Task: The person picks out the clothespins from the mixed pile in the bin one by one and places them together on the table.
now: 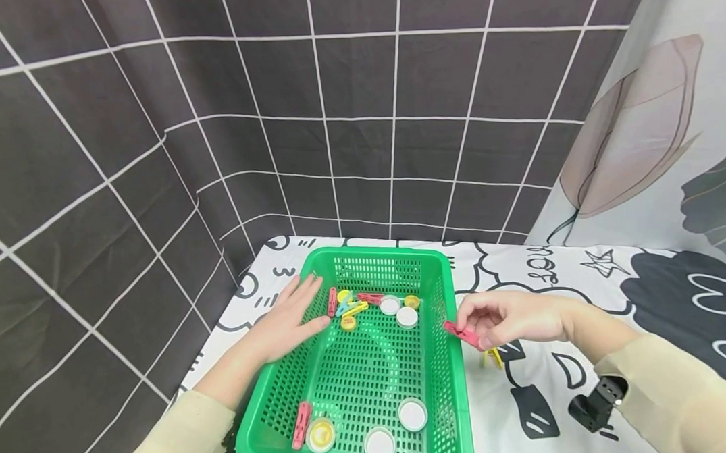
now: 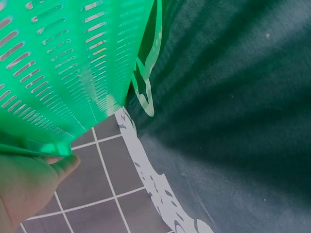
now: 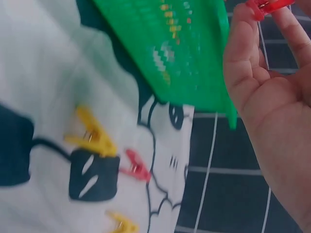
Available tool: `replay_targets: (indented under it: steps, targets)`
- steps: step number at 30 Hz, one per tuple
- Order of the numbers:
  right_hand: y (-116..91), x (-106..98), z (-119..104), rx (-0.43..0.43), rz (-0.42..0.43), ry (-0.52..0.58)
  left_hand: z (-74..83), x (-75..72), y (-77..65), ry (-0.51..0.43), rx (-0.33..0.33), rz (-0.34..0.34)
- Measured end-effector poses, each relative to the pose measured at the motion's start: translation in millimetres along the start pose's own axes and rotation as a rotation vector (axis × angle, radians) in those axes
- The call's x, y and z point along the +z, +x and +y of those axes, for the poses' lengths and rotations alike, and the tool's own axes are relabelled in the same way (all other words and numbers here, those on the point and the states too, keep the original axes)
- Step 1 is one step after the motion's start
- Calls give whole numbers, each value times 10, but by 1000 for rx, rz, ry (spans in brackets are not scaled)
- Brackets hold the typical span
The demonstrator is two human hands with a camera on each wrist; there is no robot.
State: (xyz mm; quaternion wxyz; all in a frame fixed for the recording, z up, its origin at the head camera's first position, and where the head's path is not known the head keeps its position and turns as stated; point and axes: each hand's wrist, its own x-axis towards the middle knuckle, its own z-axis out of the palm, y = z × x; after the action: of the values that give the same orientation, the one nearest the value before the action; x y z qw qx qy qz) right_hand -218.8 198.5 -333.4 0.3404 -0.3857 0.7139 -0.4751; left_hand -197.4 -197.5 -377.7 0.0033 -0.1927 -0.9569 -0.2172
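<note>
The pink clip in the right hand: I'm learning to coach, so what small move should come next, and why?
Probably lift the pink clip slightly before moving it sideways: the right hand pinches it beside the green basket, and in the head view one end overlaps the basket's right edge, where it might catch.

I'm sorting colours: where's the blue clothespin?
In the head view, the blue clothespin lies in the far left part of the green basket, beside a yellow clothespin.
</note>
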Motion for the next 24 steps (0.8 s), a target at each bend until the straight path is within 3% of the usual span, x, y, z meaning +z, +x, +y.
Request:
replay_targets:
  steps: [4, 15, 24]
  targets:
    - [-147, -79, 109, 11, 55, -14, -7, 5, 10, 7, 4, 1]
    - [-452, -176, 415, 149, 206, -87, 10, -5, 0, -3, 1, -4]
    - [-645, -139, 684, 152, 268, -78, 15, -14, -1, -9, 4, -4]
